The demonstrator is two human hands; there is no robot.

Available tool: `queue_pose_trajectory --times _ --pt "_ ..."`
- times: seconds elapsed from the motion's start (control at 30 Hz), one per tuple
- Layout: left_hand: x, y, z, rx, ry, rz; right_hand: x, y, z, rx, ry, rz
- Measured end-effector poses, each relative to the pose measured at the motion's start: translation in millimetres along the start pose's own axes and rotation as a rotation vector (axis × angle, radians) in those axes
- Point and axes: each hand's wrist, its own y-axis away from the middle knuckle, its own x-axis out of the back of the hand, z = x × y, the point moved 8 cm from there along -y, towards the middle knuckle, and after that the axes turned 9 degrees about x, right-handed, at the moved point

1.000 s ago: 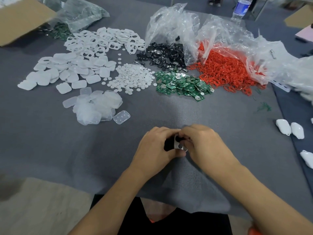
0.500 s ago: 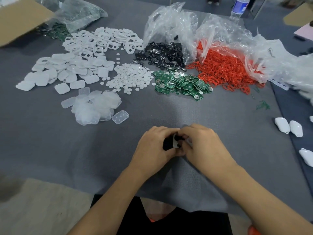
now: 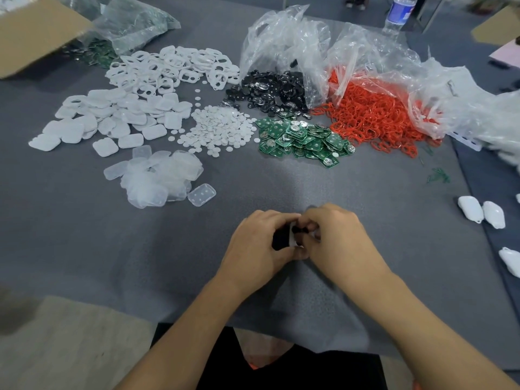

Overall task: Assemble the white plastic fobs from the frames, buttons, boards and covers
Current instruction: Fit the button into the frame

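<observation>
Near the front edge of the table [image 3: 84,235], the left hand [image 3: 261,243] and right hand [image 3: 340,237] meet, both with fingers curled and clamped on 1 small white fob [image 3: 294,235], mostly hidden between them. Frames [image 3: 168,68] and covers [image 3: 112,116] lie toward the far left corner. Buttons [image 3: 219,128] and boards [image 3: 304,139] sit mid-table. Black discs [image 3: 270,91] and red rings [image 3: 374,114] spill from bags [image 3: 284,32] near the far edge. Finished fobs [image 3: 478,211] lie at the right edge.
</observation>
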Motion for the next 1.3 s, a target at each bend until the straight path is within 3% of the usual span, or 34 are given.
queue_pose_trajectory --times 0.27,0.4,0.47,0.57,0.67,0.8,0.97,1.17,1.3 --pt "3.8 2.8 3.0 -0.001 0.035 0.022 4.8 17.3 -11.8 0.123 -0.016 0.176" --pt "7.9 4.7 1.7 0.021 0.072 0.05 21.4 36.6 14.0 0.015 -0.088 0.361" --pt "12.3 5.6 1.3 0.033 0.14 0.086 16.4 45.0 28.9 -0.061 -0.041 0.304" --pt "18.4 6.5 -0.8 0.076 0.264 0.13 5.4 48.7 31.3 -0.027 0.034 0.16" --pt "10.1 6.9 -4.3 0.215 0.428 0.038 5.8 42.8 28.6 0.043 0.053 0.077" --pt "-7.5 10.8 5.0 0.348 0.865 -0.092 7.5 39.5 28.3 0.048 0.041 0.064" --pt "-25.1 16.4 -0.4 0.521 1.117 -0.165 5.3 40.8 28.5 0.06 0.025 0.049" --pt "-29.9 14.8 -2.7 0.51 1.053 -0.182 23.3 40.0 26.7 0.022 -0.107 0.223" --pt "-28.5 16.6 -1.7 0.452 0.994 -0.248 26.5 39.6 13.3 0.062 -0.146 0.241"
